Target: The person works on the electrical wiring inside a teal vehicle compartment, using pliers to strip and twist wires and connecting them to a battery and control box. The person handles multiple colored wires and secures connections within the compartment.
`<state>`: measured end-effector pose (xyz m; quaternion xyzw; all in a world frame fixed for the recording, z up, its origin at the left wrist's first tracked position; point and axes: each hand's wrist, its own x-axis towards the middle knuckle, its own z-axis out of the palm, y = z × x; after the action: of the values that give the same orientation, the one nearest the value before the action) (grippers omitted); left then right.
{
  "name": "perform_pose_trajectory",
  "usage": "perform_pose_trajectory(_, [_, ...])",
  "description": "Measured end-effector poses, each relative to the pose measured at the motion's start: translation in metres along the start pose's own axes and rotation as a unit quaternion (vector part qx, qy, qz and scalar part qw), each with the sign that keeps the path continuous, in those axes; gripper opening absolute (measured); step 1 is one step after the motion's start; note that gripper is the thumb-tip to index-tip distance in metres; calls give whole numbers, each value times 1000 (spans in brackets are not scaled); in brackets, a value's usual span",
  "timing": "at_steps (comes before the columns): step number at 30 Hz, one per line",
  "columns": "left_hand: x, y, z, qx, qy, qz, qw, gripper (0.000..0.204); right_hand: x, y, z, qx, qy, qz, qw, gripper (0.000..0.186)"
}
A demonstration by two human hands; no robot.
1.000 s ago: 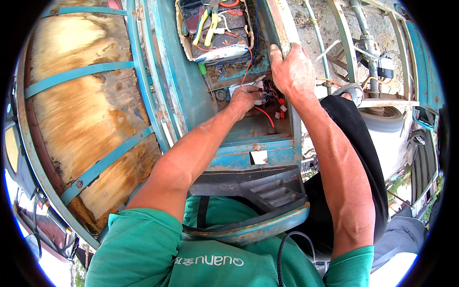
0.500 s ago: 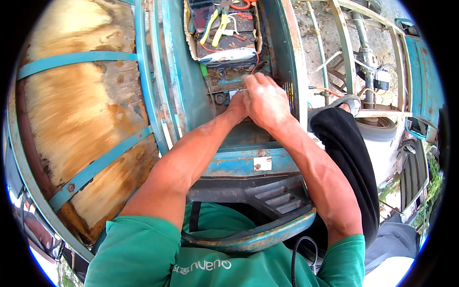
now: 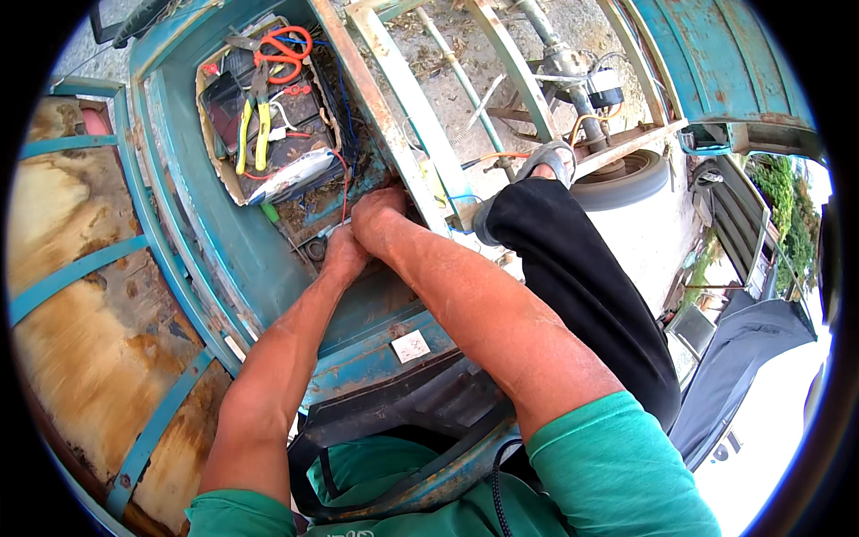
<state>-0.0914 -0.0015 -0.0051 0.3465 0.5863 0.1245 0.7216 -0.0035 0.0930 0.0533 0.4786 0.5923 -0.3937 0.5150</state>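
Observation:
My left hand [image 3: 343,254] and my right hand [image 3: 377,216] meet inside the teal metal compartment [image 3: 215,259], fingers closed. A thin red wire [image 3: 346,183] runs down from the cardboard box [image 3: 234,190] to the fingertips of my left hand, which pinch its end. Against it rests my right hand, its fingers curled; whatever is in them is hidden. Close by on the left lies a screwdriver with a green handle [image 3: 270,213], among rusty metal parts. The box holds yellow-handled pliers [image 3: 262,134], red-handled scissors [image 3: 284,63] and a dark battery-like block [image 3: 295,116].
A rusty teal frame rail [image 3: 385,107] borders the compartment on the right, with open frame bars and a wheel [image 3: 626,183] beyond. My leg in black trousers [image 3: 582,268] extends there. On the left stands a worn wooden panel [image 3: 98,313] with teal straps.
The view has swung to the right, so the compartment and box sit further left. My right hand has turned lower beside the left one; both stay together at the wire.

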Motion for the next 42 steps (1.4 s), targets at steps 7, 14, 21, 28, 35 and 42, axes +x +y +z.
perform_pose_trajectory(7, [-1, 11, -1, -56, -13, -47, 997, 11, 4, 2, 0, -11, 10, 0, 1000, 52])
perform_pose_trajectory(14, [2, 3, -9, 195, -57, 75, 976, 16, 2, -3, 8, -71, 37, 21, 997, 45])
perform_pose_trajectory(21, [-8, 5, -9, -35, -40, -85, 995, 20, -2, 4, 2, -21, 38, 3, 999, 41])
perform_pose_trajectory(28, [3, -5, -10, -110, -34, -84, 990, 31, 3, -3, 3, -65, 60, 29, 996, 37])
perform_pose_trajectory(35, [11, -23, -7, -141, -43, -93, 985, 31, 23, 2, 12, -28, 45, 19, 998, 37])
perform_pose_trajectory(42, [7, -14, -6, -150, -40, -100, 983, 25, 50, -3, 27, 18, 71, 51, 996, 35])
